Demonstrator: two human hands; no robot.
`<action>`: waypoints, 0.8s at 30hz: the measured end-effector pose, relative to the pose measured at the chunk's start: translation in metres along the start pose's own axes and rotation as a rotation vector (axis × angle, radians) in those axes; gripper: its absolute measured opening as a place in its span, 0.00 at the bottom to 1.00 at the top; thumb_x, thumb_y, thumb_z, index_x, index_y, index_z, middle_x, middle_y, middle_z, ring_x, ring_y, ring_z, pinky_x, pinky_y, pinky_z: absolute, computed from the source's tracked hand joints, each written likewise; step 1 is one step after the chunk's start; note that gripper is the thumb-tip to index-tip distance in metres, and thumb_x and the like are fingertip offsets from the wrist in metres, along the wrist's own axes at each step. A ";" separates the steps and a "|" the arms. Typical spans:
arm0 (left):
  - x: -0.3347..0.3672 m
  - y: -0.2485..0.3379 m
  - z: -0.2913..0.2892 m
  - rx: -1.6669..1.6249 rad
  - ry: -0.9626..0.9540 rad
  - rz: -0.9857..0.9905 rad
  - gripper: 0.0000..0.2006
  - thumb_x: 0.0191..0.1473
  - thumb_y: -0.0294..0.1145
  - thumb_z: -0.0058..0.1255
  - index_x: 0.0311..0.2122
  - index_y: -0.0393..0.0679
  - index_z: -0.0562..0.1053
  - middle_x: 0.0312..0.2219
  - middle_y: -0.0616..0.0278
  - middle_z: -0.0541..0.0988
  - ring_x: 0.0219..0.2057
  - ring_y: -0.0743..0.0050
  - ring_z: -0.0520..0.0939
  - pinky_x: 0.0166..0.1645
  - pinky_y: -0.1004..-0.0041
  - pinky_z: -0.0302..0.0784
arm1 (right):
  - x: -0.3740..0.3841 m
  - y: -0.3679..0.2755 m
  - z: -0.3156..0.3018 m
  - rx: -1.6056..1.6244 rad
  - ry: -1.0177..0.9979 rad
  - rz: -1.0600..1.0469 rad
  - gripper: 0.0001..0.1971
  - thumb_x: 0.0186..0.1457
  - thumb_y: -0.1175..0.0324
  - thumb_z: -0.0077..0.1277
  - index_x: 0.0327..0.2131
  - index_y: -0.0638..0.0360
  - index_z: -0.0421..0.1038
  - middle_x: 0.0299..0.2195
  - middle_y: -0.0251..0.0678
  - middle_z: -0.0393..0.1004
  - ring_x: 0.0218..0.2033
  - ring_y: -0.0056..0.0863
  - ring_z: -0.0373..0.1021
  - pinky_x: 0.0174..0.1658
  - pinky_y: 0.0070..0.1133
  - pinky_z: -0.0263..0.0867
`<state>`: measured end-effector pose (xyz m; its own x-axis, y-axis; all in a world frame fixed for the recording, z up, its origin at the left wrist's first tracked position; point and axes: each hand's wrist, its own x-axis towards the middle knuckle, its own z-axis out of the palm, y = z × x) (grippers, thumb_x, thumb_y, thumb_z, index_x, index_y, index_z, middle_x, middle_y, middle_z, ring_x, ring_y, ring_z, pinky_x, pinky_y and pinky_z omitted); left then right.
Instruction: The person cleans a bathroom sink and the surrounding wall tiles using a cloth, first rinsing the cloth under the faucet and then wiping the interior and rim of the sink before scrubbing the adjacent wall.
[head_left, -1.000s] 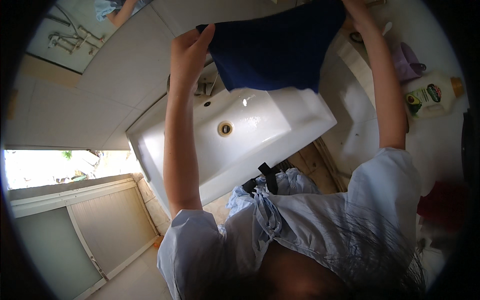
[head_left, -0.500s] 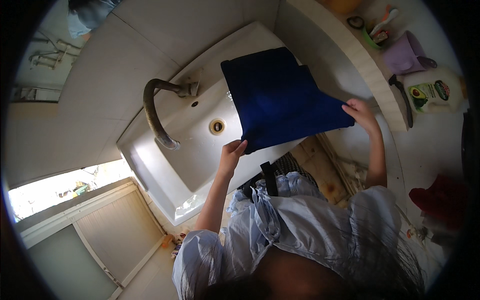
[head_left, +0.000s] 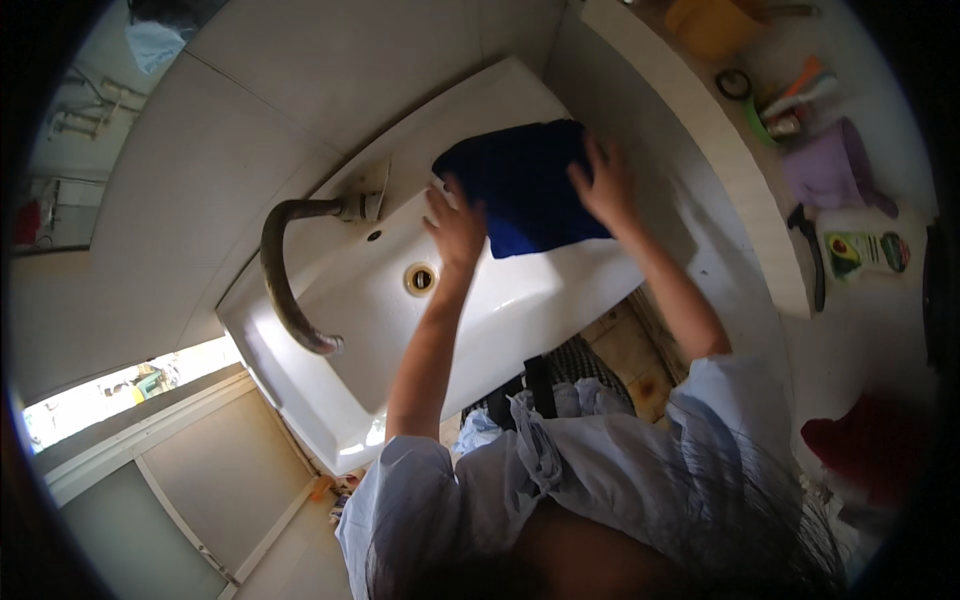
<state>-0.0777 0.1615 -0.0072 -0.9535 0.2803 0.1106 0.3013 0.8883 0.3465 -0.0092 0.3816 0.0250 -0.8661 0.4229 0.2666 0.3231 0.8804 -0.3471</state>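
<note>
A dark blue folded cloth (head_left: 530, 185) lies on the flat right-hand part of the white sink (head_left: 500, 345). Beside the cloth's left edge is my left hand (head_left: 457, 228), its fingers spread and some of them reaching to the fabric. My right hand (head_left: 606, 190) hovers at or rests on the cloth's right edge with its fingers apart; whether it touches is hard to tell. Neither hand grips anything. To the left of the cloth, the sink's drain (head_left: 420, 280) shows in the basin.
A curved metal faucet (head_left: 275, 265) arches over the basin at left. Along the right runs a ledge (head_left: 725, 160); beyond it stand a purple cup (head_left: 825, 165), a bottle with a green label (head_left: 860, 255) and an orange container (head_left: 710, 28). A red cloth (head_left: 860, 445) sits at lower right.
The near part of the cloth, held at its corners before, is now folded back, leaving a smaller shape. Both hands have let go and moved farther away from my body, to its sides.
</note>
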 end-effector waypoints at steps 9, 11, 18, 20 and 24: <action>0.001 0.024 0.050 -0.080 -0.001 0.206 0.24 0.51 0.50 0.32 0.54 0.64 0.55 0.56 0.48 0.46 0.57 0.47 0.47 0.58 0.57 0.39 | -0.011 -0.010 0.046 -0.420 -0.158 -0.104 0.28 0.45 0.44 0.43 0.52 0.32 0.54 0.57 0.42 0.38 0.56 0.51 0.37 0.43 0.55 0.48; 0.010 0.022 0.055 -0.050 0.006 0.203 0.24 0.51 0.48 0.33 0.54 0.59 0.55 0.55 0.46 0.47 0.56 0.46 0.47 0.58 0.58 0.40 | 0.013 -0.018 0.059 -0.394 -0.086 -0.171 0.27 0.46 0.45 0.42 0.51 0.34 0.56 0.57 0.42 0.39 0.55 0.50 0.40 0.41 0.50 0.53; 0.088 0.029 0.079 0.097 0.159 0.180 0.24 0.52 0.44 0.31 0.54 0.47 0.56 0.54 0.44 0.49 0.55 0.40 0.47 0.56 0.53 0.40 | 0.102 -0.028 0.105 -0.304 -0.116 -0.274 0.24 0.47 0.48 0.42 0.48 0.39 0.60 0.57 0.37 0.44 0.53 0.44 0.48 0.40 0.42 0.58; 0.098 0.032 0.083 0.152 0.166 0.186 0.24 0.51 0.44 0.31 0.53 0.47 0.57 0.54 0.44 0.50 0.55 0.39 0.48 0.56 0.51 0.40 | 0.105 -0.031 0.109 -0.281 -0.136 -0.276 0.23 0.47 0.49 0.42 0.49 0.40 0.60 0.56 0.37 0.44 0.53 0.43 0.47 0.42 0.42 0.56; 0.083 0.043 0.081 0.173 0.138 0.246 0.24 0.51 0.43 0.31 0.53 0.45 0.58 0.54 0.44 0.50 0.55 0.40 0.49 0.55 0.49 0.41 | 0.085 -0.008 0.096 -0.316 -0.057 -0.455 0.22 0.48 0.55 0.42 0.49 0.46 0.60 0.56 0.37 0.44 0.54 0.41 0.45 0.49 0.43 0.49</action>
<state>-0.1441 0.2525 -0.0590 -0.8396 0.4525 0.3005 0.5063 0.8523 0.1314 -0.1218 0.3893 -0.0359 -0.9613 -0.0191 0.2748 0.0031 0.9968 0.0803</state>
